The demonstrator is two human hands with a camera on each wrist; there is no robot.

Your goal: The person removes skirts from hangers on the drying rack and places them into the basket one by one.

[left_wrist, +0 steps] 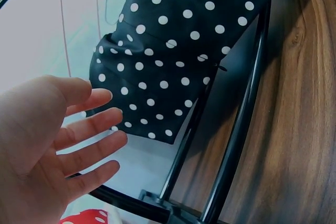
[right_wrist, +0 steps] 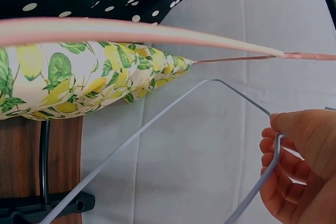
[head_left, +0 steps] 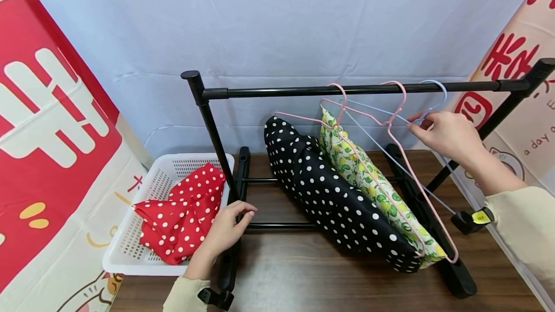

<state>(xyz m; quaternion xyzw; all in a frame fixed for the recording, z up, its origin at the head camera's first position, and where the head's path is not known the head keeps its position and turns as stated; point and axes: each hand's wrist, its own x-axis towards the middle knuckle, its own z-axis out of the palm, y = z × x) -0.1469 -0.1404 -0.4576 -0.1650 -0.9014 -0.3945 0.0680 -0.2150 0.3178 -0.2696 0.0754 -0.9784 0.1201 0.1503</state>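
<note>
My right hand (head_left: 453,134) pinches a light blue wire hanger (right_wrist: 131,137) just below its hook, which loops over the black bar. No cloth is on this hanger. To its left, two pink hangers (head_left: 396,105) hang from the bar. They carry a black cloth with white dots (head_left: 329,191) and a white cloth with a lemon print (head_left: 377,172). My left hand (head_left: 227,227) is beside the rack's left post, with relaxed, spread fingers and nothing in them. In the left wrist view, its fingers (left_wrist: 100,127) overlap the edge of the black dotted cloth.
A white plastic basket (head_left: 125,254) stands left of the black rack (head_left: 282,92), holding a red cloth with white dots (head_left: 186,215). The rack's feet (head_left: 455,273) rest on a wooden table (head_left: 282,273). Behind hangs a pale sheet (head_left: 260,23); printed banners flank both sides.
</note>
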